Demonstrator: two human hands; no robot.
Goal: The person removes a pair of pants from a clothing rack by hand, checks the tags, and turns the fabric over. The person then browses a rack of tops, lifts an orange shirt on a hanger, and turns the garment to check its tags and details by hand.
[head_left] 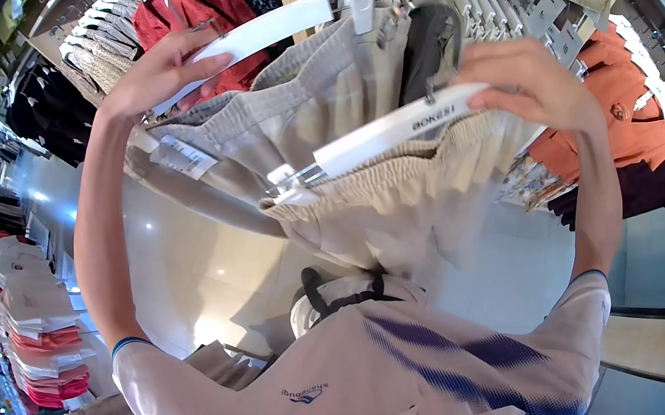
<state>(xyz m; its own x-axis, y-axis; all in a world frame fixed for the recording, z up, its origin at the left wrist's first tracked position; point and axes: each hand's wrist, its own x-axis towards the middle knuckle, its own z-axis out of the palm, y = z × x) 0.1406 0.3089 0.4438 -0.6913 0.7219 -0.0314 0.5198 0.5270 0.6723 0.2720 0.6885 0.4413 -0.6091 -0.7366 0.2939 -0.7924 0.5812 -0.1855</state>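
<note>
My left hand (pixel 171 69) is closed around one end of a white clip hanger (pixel 271 29). Grey-beige trousers (pixel 306 68) with an elastic waist hang from it, a paper tag (pixel 190 156) at their waistband. Nearer to me, my right hand (pixel 526 81) grips the end of a second white clip hanger (pixel 390 134), printed "BOKESI". Cream trousers (pixel 384 217) with a gathered waistband hang from its clips, their lower part blurred and partly hidden. The two garments overlap, the cream ones in front.
Ahead, a rail carries many white hangers (pixel 482 7). Red garments (pixel 210 14) hang at the back, orange tops (pixel 622 110) to the right. On the left stand a rack of black clothes (pixel 47 115) and stacked white and pink clothes (pixel 39 305). Below is shiny tiled floor (pixel 214 265).
</note>
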